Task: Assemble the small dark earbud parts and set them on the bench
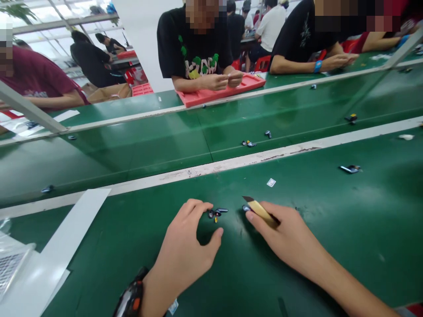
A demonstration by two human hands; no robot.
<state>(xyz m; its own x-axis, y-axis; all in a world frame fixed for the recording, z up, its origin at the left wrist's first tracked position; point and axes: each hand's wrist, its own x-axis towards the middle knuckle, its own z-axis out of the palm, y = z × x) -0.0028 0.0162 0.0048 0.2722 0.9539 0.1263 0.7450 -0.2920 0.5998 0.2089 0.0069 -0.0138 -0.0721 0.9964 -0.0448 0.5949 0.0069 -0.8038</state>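
My left hand point(188, 246) arches over the green table with fingers apart, its fingertips just beside a small cluster of dark metal parts point(216, 213). It holds nothing. My right hand point(287, 240) grips a small knife with a tan handle point(261, 210), its dark blade pointing up and left. One more small dark part point(246, 208) lies at my right fingertip, under the blade. A dark watch with orange marks point(130, 299) sits on my left wrist.
Small parts lie scattered on the belt point(247, 143), point(350, 168), point(350, 117), plus a white tag point(271, 182). A person across works over a red tray point(211, 94). Other people sit left and right. White paper point(66, 237) and a mesh item point(9, 266) lie at my left.
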